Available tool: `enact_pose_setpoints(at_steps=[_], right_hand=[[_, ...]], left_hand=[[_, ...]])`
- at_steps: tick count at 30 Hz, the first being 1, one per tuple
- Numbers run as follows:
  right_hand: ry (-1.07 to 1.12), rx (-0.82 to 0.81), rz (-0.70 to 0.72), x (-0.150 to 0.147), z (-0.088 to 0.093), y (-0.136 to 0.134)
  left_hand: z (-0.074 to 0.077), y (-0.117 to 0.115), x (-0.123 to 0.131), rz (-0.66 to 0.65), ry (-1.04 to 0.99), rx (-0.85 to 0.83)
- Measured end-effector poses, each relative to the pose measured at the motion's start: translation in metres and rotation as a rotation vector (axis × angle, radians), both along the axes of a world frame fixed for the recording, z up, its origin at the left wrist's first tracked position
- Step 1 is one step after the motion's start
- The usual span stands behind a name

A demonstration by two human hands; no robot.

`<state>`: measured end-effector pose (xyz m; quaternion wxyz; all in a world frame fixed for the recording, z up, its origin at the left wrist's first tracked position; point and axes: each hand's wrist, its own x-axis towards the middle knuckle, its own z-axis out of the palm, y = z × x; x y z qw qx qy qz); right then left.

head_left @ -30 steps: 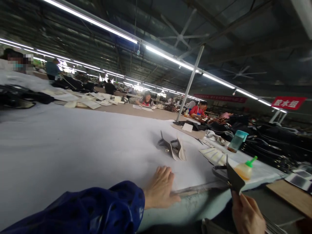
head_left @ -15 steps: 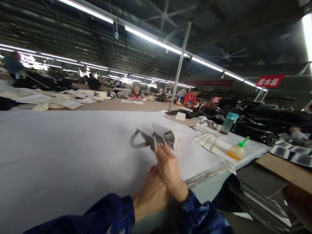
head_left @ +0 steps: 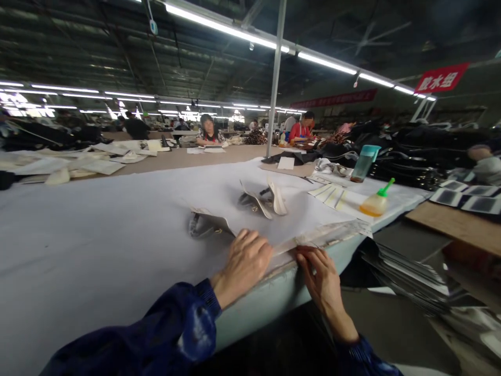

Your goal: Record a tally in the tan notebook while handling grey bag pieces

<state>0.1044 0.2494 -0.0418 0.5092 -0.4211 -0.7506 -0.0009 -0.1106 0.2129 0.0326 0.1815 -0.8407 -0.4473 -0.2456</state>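
We see a curved, greyish piece with a dark loop and a small brass-coloured fitting, lying on the white cover of the table, just left of our left hand. That hand lies palm down, fingers side by side, over the piece's near end; whether it grips the piece we cannot tell. Our right hand, well apart from the left, has bent fingers against the cover's near edge; we cannot tell whether they pinch it. Beyond our hands stand two similar curved pieces, side by side. Farther right we see pale sheets, a squeeze bottle with a green spout and a teal-lidded cup. Across the table, a co-worker in red sits near a metal post.
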Motion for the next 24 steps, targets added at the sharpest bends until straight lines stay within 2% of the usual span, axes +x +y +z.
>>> enact_pose_setpoints(at_steps=[3,7,10,15,20,24], right_hand=[[-0.052,-0.039,-0.004,0.005,-0.008,0.006],[-0.051,-0.121,-0.034,0.007,-0.004,0.011],[-0.020,-0.233,-0.110,0.009,0.000,0.015],[-0.065,-0.455,-0.176,0.012,0.020,0.021],[-0.211,-0.575,-0.279,0.007,0.045,0.024],[-0.268,-0.594,-0.377,0.001,0.046,0.023]], left_hand=[[0.006,0.002,-0.001,0.018,-0.023,0.021],[0.008,0.004,0.001,0.027,-0.077,0.049],[0.008,0.004,0.001,0.019,-0.103,0.084],[0.009,0.005,0.000,0.036,-0.140,0.127],[0.007,0.007,0.001,0.020,-0.115,0.134],[0.008,0.008,0.000,-0.016,-0.102,0.152]])
